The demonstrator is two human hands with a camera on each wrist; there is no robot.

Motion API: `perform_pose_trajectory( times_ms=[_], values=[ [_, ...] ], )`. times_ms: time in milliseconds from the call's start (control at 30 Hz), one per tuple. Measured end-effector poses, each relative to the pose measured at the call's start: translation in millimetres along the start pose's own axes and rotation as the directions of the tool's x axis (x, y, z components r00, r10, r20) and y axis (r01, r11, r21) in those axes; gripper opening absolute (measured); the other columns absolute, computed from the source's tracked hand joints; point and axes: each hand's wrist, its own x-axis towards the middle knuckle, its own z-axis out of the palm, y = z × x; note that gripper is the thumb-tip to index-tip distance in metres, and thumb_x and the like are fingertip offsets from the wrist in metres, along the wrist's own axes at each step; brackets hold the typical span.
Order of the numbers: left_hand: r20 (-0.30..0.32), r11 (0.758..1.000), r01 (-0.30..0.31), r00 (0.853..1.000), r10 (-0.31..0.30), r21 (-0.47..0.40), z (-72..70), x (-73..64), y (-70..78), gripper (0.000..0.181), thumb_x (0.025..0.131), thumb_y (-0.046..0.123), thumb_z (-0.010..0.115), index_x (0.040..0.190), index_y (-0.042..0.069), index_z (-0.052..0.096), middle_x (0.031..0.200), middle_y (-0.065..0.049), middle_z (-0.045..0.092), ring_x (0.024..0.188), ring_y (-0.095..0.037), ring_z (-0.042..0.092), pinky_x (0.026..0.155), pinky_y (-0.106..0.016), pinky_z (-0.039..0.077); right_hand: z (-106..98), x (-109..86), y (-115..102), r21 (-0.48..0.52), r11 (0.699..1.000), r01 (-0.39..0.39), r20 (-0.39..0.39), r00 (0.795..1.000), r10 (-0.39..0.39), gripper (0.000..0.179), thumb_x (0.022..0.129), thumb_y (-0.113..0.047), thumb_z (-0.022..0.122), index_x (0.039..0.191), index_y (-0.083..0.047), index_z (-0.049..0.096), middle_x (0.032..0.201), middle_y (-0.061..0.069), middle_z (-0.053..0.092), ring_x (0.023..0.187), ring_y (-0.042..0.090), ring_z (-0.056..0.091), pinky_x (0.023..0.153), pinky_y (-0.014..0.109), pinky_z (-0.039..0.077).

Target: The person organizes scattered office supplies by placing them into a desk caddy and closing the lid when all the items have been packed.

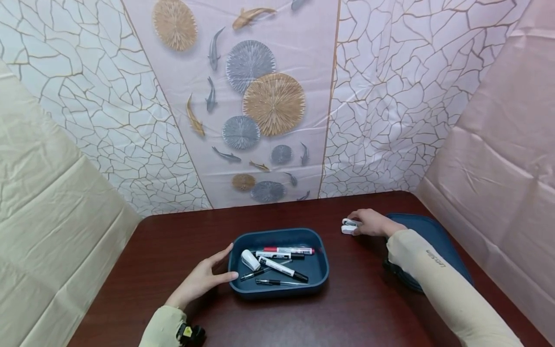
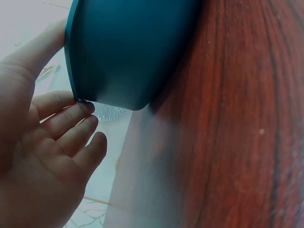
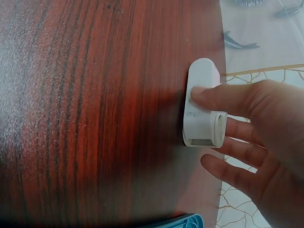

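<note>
My left hand (image 1: 201, 279) rests at the left side of a dark blue tray (image 1: 323, 277), its fingers fairly straight. The thumb is at the rim and the fingertips are by the far left corner. Inside the tray lie a red marker (image 1: 288, 250), black-and-white markers (image 1: 277, 267), slim black pens (image 1: 279, 283) and a white rounded object (image 1: 250, 260). Over to the right, my right hand (image 1: 368, 222) pinches a small white stapler (image 3: 199, 102) low over the table. Its thumb presses the stapler's broad side; the other fingers are behind, partly hidden.
A dark blue lid-like panel (image 1: 422, 231) lies at the table's right, partly under the right forearm. The dark red-brown wooden table (image 1: 182, 241) ends at a patterned cloth backdrop (image 1: 269, 159). Pale cloth hangs at both sides.
</note>
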Motion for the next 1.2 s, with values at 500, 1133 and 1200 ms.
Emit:
perform_pose_trajectory(
  times_ms=[500,1133,1200],
  values=[
    [-0.012,1.000,0.008,1.000,-0.008,-0.011,0.9,1.1,0.6,0.081,0.087,0.040,0.080,0.156,0.027,0.040,0.158,-0.003,0.039,0.147,-0.032,0.033,0.113,-0.061,0.031,-18.7,-0.1,-4.9,-0.077,0.997,0.018,0.018,1.000,-0.016,0.045,0.090,-0.012,0.075,0.130,0.006,0.062,0.126,0.023,0.063,0.116,0.038,0.059,0.099,0.056,0.047],
    [-0.006,1.000,0.000,1.000,0.000,-0.011,0.1,0.6,1.1,0.081,0.087,0.039,0.080,0.156,0.026,0.040,0.158,-0.004,0.040,0.147,-0.032,0.033,0.113,-0.060,0.031,-76.5,-8.2,-20.9,-0.141,0.983,0.117,-0.064,0.990,-0.127,0.044,0.088,-0.008,0.075,0.127,0.008,0.063,0.113,0.020,0.068,0.102,0.035,0.064,0.089,0.054,0.051],
    [-0.010,1.000,-0.004,1.000,0.004,-0.006,0.3,1.2,-0.2,0.082,0.087,0.039,0.080,0.156,0.026,0.040,0.158,-0.004,0.040,0.147,-0.033,0.033,0.113,-0.061,0.031,-84.9,-9.4,-25.5,-0.144,0.983,0.117,-0.077,0.989,-0.129,0.047,0.088,-0.008,0.074,0.130,0.009,0.060,0.117,0.024,0.066,0.106,0.039,0.063,0.090,0.055,0.050]
  ],
)
